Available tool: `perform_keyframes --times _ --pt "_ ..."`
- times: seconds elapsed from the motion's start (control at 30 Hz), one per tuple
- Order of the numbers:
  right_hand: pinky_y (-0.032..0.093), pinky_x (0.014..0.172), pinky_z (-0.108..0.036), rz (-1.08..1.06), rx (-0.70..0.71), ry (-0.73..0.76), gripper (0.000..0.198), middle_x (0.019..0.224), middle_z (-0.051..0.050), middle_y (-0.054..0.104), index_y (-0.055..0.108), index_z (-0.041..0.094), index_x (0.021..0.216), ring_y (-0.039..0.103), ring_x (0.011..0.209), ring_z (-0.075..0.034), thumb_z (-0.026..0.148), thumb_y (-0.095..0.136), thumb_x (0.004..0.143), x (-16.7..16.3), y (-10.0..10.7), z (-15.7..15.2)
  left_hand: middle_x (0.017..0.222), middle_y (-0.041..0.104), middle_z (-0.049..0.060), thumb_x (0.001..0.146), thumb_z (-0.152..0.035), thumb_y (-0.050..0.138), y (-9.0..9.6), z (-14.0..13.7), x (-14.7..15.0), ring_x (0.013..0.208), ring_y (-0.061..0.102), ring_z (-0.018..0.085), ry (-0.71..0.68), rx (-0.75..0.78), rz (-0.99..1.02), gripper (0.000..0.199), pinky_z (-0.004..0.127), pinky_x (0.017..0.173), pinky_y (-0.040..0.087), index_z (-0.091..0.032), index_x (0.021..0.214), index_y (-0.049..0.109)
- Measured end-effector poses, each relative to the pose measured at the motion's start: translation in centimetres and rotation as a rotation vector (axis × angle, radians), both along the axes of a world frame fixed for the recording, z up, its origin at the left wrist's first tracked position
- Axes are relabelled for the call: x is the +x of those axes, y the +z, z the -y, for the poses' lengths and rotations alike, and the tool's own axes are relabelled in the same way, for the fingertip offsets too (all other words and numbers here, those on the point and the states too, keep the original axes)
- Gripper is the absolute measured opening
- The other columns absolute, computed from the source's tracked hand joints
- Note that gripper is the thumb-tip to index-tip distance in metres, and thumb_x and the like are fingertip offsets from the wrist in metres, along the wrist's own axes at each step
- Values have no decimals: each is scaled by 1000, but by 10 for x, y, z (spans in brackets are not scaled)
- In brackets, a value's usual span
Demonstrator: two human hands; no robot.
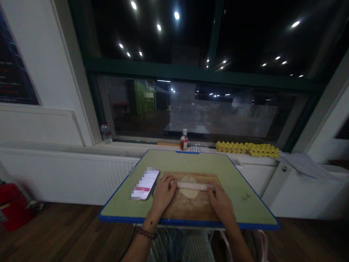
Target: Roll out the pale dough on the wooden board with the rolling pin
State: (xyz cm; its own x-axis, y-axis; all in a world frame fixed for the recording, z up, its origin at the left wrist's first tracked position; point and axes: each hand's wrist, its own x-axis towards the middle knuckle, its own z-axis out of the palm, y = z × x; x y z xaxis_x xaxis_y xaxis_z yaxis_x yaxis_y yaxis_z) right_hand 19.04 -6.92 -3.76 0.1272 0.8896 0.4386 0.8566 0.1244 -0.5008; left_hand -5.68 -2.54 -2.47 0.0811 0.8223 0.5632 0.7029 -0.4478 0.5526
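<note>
A pale rolling pin [192,186] lies crosswise over a flat, uneven sheet of dough [190,193]. My left hand [165,189] is closed around the pin's left end, and my right hand [218,198] grips its right end. Beneath the dough is a wooden board [191,211] dusted with flour. Part of the dough is hidden under the pin. To the left of my left hand, a phone [145,185] with a lit screen rests on the table.
The green table [253,207] has a blue edge. On the windowsill behind stand a small bottle of reddish liquid [184,140], yellow egg trays [247,149] and a clear plastic bottle [106,133]. A white radiator [76,178] runs below, and a red bucket-like container [15,207] sits at left.
</note>
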Motion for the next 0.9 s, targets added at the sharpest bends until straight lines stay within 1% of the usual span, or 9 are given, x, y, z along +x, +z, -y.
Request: perform_keyframes --times 0.1,0.2,0.37,0.63,0.77,0.9 --pt "45 92 -30 -5 19 14 41 113 -11 69 62 17 111 64 103 -21 39 30 98 0 -1 0 104 67 6 89 -25 48 0 0 0 104 59 24 -4 6 -3 20 45 99 45 -20 92 68" --pt "45 91 -30 -16 32 33 41 113 -11 69 62 17 110 65 101 -21 39 30 99 0 -1 0 110 65 6 89 -25 49 -2 0 0 108 57 24 6 14 -11 20 45 100 44 -20 93 68" --pt "47 89 -30 -16 48 18 40 107 -11 71 64 17 107 66 98 -21 38 32 98 0 -2 -1 121 61 6 90 -26 50 -7 -3 -1 119 52 25 37 21 -28 20 47 105 40 -21 97 69" --pt "46 91 -31 -6 50 6 42 107 -10 71 65 16 107 65 99 -21 39 30 98 -1 0 1 114 64 5 91 -26 49 0 2 -1 112 54 24 8 -24 -65 21 46 103 40 -22 96 68" --pt "46 93 -32 6 57 -4 41 107 -10 71 64 16 108 65 100 -21 39 31 98 0 -1 0 111 65 4 91 -26 48 1 2 0 109 55 23 6 -36 -70 21 44 100 41 -22 95 68" --pt "46 93 -31 -3 56 24 39 108 -9 71 64 18 107 64 102 -21 39 32 97 2 -4 -3 109 65 5 92 -27 46 1 2 0 108 55 23 2 -37 -72 22 43 99 41 -21 96 67"
